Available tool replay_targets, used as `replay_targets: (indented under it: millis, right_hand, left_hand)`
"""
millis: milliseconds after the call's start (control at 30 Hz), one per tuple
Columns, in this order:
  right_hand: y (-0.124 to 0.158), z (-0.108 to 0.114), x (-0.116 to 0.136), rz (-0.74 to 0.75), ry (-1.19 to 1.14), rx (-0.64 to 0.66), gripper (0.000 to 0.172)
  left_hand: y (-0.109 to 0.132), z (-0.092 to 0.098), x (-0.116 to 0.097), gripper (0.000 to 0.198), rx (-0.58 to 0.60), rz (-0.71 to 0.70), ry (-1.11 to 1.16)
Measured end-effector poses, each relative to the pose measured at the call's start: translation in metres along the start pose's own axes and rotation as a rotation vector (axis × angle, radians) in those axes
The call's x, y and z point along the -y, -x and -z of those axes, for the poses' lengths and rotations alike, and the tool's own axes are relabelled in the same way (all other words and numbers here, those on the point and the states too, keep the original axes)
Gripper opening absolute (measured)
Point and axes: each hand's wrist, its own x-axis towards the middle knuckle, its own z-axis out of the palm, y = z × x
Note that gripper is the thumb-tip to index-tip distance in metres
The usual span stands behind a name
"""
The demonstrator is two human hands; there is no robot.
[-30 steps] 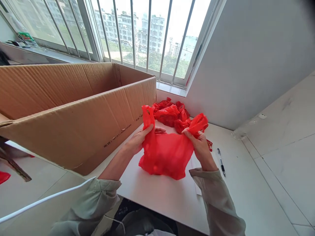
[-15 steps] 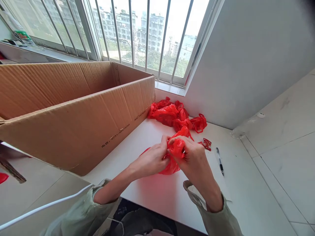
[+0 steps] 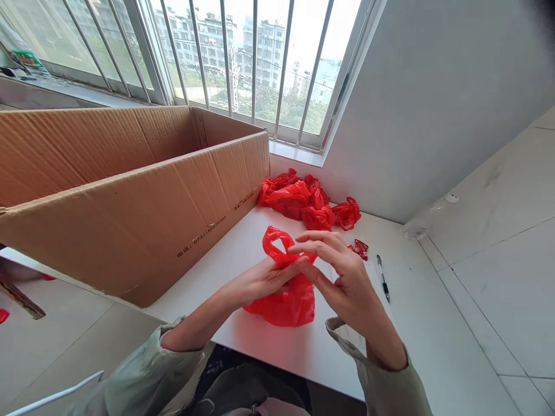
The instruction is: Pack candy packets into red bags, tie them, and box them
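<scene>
A red plastic bag [image 3: 286, 297] hangs bunched just above the white table [image 3: 260, 346], one handle loop sticking up at its top. My left hand [image 3: 260, 280] pinches the bag's gathered neck from the left. My right hand [image 3: 342, 277] is at the same spot from the right, its fingers spread and curved over the neck, the upper ones lifted off the plastic. Both sleeves are pale green.
A large open cardboard box [image 3: 130, 190] stands on the left. A heap of red bags [image 3: 303, 199] lies by the wall under the barred window. A small red packet [image 3: 359, 249] and a pen [image 3: 381, 277] lie to the right.
The bag was held spread between both hands, then gathered together. Now it hangs as a bunch with a loop on top, and my right hand's fingers have opened out.
</scene>
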Motion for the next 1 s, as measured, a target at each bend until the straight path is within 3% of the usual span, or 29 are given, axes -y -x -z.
replay_targets:
  millis: [100, 200, 333, 367, 467, 533, 567, 633, 733, 833, 900, 1000]
  right_hand:
    - [-0.002, 0.001, -0.025, -0.084, 0.124, 0.004, 0.020]
    - [-0.003, -0.002, -0.041, -0.223, -0.002, 0.048, 0.022]
    - [0.003, -0.007, -0.025, -0.286, -0.094, -0.219, 0.015]
    - [0.006, -0.009, -0.017, -0.255, -0.090, -0.223, 0.012]
    - [0.017, -0.011, 0.003, -0.126, -0.005, 0.027, 0.009]
    - [0.025, -0.012, 0.005, -0.091, 0.038, 0.188, 0.009]
    - [0.028, -0.012, 0.002, -0.090, 0.019, 0.209, 0.007]
    - [0.033, -0.013, -0.010, -0.118, -0.125, 0.122, 0.002]
    - [0.032, -0.020, -0.033, -0.186, -0.358, -0.071, 0.024]
    - [0.026, -0.033, -0.047, -0.204, -0.501, 0.064, 0.043]
    - [0.023, -0.043, -0.050, -0.207, -0.571, 0.122, 0.046]
    - [0.021, -0.055, -0.051, -0.260, -0.648, 0.025, 0.039]
  left_hand:
    - [-0.002, 0.001, 0.006, 0.044, -0.021, 0.189, 0.157]
    - [-0.007, 0.003, 0.012, 0.054, 0.044, 0.355, 0.318]
    - [-0.013, 0.007, 0.016, 0.045, 0.105, 0.422, 0.561]
    - [-0.013, 0.009, 0.016, 0.039, 0.113, 0.415, 0.612]
    - [-0.011, 0.011, 0.011, 0.025, 0.132, 0.378, 0.652]
    - [-0.009, 0.013, 0.008, 0.022, 0.153, 0.302, 0.575]
    - [-0.008, 0.013, 0.006, 0.022, 0.156, 0.256, 0.523]
    - [-0.006, 0.012, 0.005, 0.021, 0.161, 0.182, 0.419]
    - [-0.003, 0.008, 0.002, 0.019, 0.258, 0.179, 0.287]
    - [0.000, 0.005, -0.002, 0.018, 0.326, 0.069, 0.018]
    - [0.002, 0.005, -0.003, 0.019, 0.217, -0.111, -0.278]
    - [0.006, 0.005, 0.003, 0.019, -0.047, -0.297, -0.678]
